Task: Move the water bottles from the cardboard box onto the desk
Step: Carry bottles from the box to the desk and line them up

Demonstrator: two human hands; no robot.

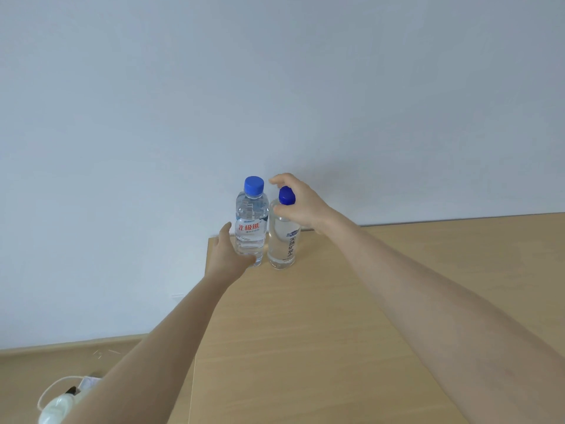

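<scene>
The lower body of a clear plastic water bottle with a blue screw cap and red lettering on its label (251, 221) is held by the left hand (227, 255), the thumb laid across the front near the base and the fingers wrapped behind. A second clear plastic bottle with a darker blue cap and a vertical blue-printed label (282, 243) is held high up by the right hand (305, 206), which is curled round the neck just under the cap, with the forefinger raised above it. Both bottles are seen upright, with their bases on the light wooden desk (321, 332), just beside each other; whether they touch cannot be told. They are placed near the desk's far left corner, close to the pale wall (214, 87), and the red-lettered bottle is nearest the left edge. The cardboard box is not in view. A white corded object (58, 407) is seen on the floor at lower left. The main risk is judged to lie in the release. A bottle held only at the neck is easily tipped by a sideways drag of the fingers, its neighbour could be knocked by it, and little margin is left before the edge.
</scene>
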